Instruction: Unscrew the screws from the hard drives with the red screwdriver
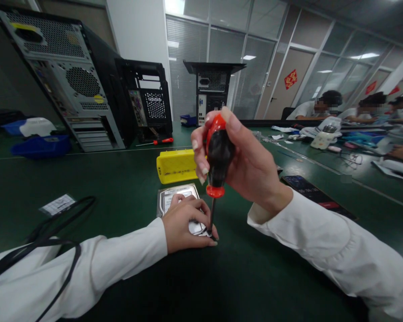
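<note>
Our green desk [121,179] supports the hard drive [163,201]. Our left hand [186,221] clasps it, fingers curled; our right hand [246,165] grips the screwdriver [220,154] at the drive's near-right corner. Tilting the shaft could slip its tip against our left fingers.

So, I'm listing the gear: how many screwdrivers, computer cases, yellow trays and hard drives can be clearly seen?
Screwdrivers: 2
Computer cases: 3
Yellow tray: 1
Hard drive: 1
Total: 7
</note>
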`<state>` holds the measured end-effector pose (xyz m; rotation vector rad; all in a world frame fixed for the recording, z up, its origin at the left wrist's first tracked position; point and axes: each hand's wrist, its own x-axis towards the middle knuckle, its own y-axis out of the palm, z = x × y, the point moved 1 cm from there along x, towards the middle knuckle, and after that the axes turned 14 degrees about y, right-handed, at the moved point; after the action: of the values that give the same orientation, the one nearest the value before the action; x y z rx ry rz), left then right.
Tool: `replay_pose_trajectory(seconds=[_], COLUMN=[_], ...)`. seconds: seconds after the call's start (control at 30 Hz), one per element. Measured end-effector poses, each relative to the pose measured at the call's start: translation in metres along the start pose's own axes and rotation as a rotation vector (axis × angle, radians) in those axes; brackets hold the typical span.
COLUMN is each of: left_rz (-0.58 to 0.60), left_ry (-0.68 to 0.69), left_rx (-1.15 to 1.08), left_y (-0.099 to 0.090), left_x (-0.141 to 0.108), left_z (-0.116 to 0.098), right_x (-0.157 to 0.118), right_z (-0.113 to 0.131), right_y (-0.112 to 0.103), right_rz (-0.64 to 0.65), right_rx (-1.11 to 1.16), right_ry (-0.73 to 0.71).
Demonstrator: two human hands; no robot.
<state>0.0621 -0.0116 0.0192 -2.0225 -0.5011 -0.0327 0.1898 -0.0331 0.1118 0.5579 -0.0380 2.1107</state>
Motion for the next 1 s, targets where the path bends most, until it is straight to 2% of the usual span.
replay_pose_trajectory(seconds=[0.33,0.57,0.67,0.87,1.0], left_rz=[-0.003,-0.011,-0.006,-0.003,-0.008], left_ry=[0.008,0.006,0.000,-0.001,0.001], left_rx=[0.031,0.023,0.011,0.000,0.001], left_y=[0.000,0.001,0.000,0.000,0.000], left_x=[0.001,0.001,0.000,0.000,0.000], left_z=[-0.001,-0.001,-0.001,0.000,0.000], right_x=[0.002,0.001,0.000,-0.001,0.001], right_z=[-0.002,-0.001,0.001,0.000,-0.003], right_y=[-0.002,-0.009,-0.008,-0.005,-0.005], right_rz=[-0.045,-0.028,-0.060,0.005,0.000], right_rx=[-0.066,-0.087,-0.053,0.013,0.001], right_ry=[-0.032,0.046,0.061,0.006,-0.028])
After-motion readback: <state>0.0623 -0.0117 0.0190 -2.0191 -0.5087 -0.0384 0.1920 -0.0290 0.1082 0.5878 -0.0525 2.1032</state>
